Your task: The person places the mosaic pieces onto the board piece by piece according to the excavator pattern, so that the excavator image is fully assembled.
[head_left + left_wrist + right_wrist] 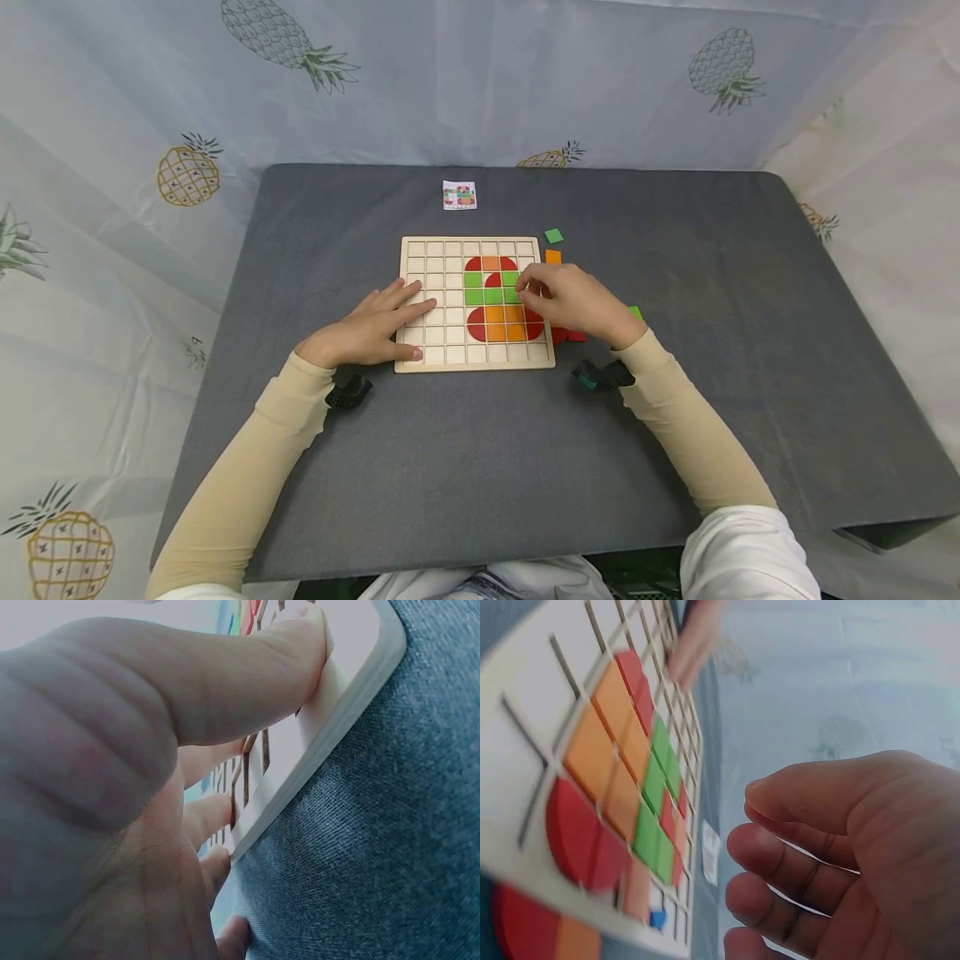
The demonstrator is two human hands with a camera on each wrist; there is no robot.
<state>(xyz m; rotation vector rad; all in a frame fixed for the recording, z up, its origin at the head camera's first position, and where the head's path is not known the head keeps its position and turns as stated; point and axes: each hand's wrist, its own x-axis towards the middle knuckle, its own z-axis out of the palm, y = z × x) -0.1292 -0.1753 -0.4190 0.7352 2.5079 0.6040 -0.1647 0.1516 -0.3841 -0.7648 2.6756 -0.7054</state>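
A wooden grid board (435, 356) lies on the table, its right part filled with red, orange and green pieces. My left hand (375, 323) rests on the board's left side, fingers spread and thumb (247, 682) over the near edge. Above the right side of the board hovers my right hand (573, 302), its fingers loosely bent. In the right wrist view, thumb and fingertips (754, 847) are apart with no piece showing between them. Below the green squares (492, 297), orange squares (505, 323) sit between red rounded pieces (476, 325). The right hand hides part of the board.
A small printed picture card (460, 195) lies beyond the board. To the board's right are a loose green piece (553, 236), an orange one (553, 257) and red ones (576, 337), partly under the right hand. The grey table (450, 467) extends around the board.
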